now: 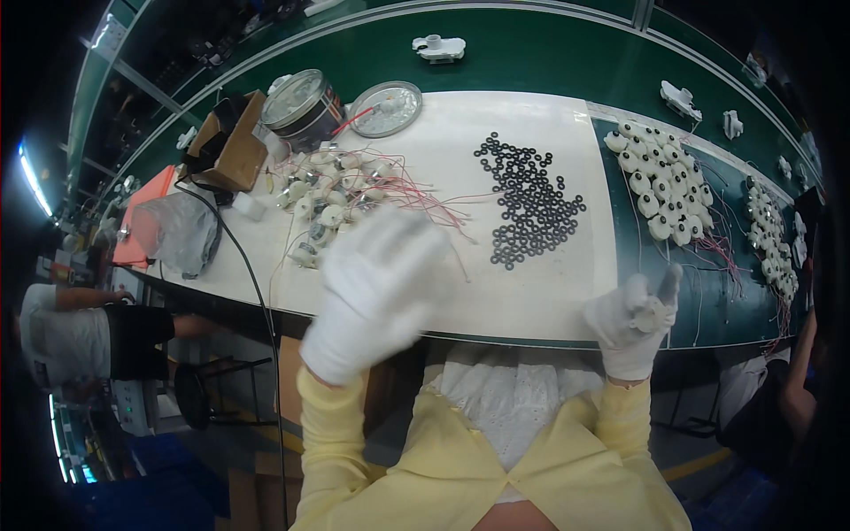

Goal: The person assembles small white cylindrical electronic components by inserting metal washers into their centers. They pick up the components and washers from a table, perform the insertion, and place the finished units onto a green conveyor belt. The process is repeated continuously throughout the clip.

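Note:
My left hand [376, 292], in a white glove, is raised over the near side of a loose pile of small white motor-like parts [332, 215] with thin red wires. Motion blurs its fingers, so I cannot see whether they hold anything. Over the table's front edge, my right hand [630, 326] is also gloved, with a grey-smudged fingertip pointing up. Its fingers close around a small pale part [652, 317], whose exact kind is unclear. Between the hands, farther back, lie many small black rings [531, 208] on the white sheet.
At right, rows of white parts [660, 181] with black rings on top trail red wires; another wired group [770, 234] lies beyond. A tin [303, 108], round lid [386, 109], cardboard box [226, 142] and plastic bag [181, 232] stand left. A black cable [252, 274] crosses the edge.

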Demonstrator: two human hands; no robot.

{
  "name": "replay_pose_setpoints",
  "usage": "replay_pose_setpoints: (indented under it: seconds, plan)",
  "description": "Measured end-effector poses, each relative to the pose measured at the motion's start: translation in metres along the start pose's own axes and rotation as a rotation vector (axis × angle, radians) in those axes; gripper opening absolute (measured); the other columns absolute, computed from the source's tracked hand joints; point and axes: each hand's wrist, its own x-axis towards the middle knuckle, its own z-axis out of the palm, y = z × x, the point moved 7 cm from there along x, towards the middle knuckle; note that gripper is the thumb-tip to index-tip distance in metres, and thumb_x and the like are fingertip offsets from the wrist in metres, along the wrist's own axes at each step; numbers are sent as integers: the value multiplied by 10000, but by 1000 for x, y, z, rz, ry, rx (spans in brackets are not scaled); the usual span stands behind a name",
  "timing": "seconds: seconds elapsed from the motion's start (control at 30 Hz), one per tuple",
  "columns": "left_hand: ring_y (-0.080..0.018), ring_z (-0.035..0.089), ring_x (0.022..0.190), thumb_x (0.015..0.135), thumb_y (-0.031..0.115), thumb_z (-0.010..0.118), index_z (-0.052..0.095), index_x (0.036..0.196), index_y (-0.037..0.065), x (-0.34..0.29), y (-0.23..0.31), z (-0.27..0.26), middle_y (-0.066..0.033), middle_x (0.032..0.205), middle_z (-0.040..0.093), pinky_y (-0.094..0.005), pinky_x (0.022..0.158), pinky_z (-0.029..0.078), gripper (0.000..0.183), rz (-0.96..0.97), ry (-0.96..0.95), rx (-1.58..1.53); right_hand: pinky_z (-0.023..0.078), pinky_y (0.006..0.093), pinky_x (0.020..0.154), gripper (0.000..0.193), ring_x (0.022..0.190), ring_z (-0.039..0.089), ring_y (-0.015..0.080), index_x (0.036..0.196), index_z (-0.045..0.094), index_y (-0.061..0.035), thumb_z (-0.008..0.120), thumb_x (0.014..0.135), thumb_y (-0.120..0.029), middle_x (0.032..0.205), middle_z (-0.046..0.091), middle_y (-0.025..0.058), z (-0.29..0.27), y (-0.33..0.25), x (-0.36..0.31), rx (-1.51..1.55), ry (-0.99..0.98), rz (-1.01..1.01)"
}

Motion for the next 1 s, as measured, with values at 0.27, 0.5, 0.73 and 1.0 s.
replay_pose_setpoints:
  seconds: [0.27, 0.5, 0.73, 1.0]
  plan:
    - [-304, 655, 1041, 899, 272, 666, 754, 1054, 118, 50, -159, 21, -78, 1011, 730, -440, 893, 486, 235, -155, 44, 292, 250, 263, 390, 499, 344, 292, 74, 1055, 714, -44, 362, 1102, -395, 574, 504, 26, -5, 3, -10, -9, 45, -156]
    - [-267, 648, 1052, 866, 392, 655, 771, 969, 175, 87, -164, 48, -61, 941, 726, -469, 881, 442, 267, -175, -122, 570, 278, 247, 393, 407, 389, 328, 62, 1447, 565, -259, 408, 1078, -188, 818, 627, 47, -14, -1, -13, -112, -293, -157]
    - [-281, 620, 882, 836, 452, 693, 767, 722, 147, 60, -153, 52, -70, 812, 698, -480, 754, 405, 335, -307, 90, 862, 296, 246, 416, 377, 396, 334, 69, 1413, 582, -248, 383, 1096, -211, 809, 594, 26, 4, -4, -15, -170, -259, -186]
    - [-319, 611, 939, 818, 484, 696, 758, 760, 117, 55, -145, 83, -108, 860, 705, -501, 914, 396, 377, -356, 9, 784, 245, 267, 395, 598, 386, 322, 88, 829, 649, 2, 384, 1088, -467, 536, 468, 36, 1, 3, -18, -113, -33, -72]
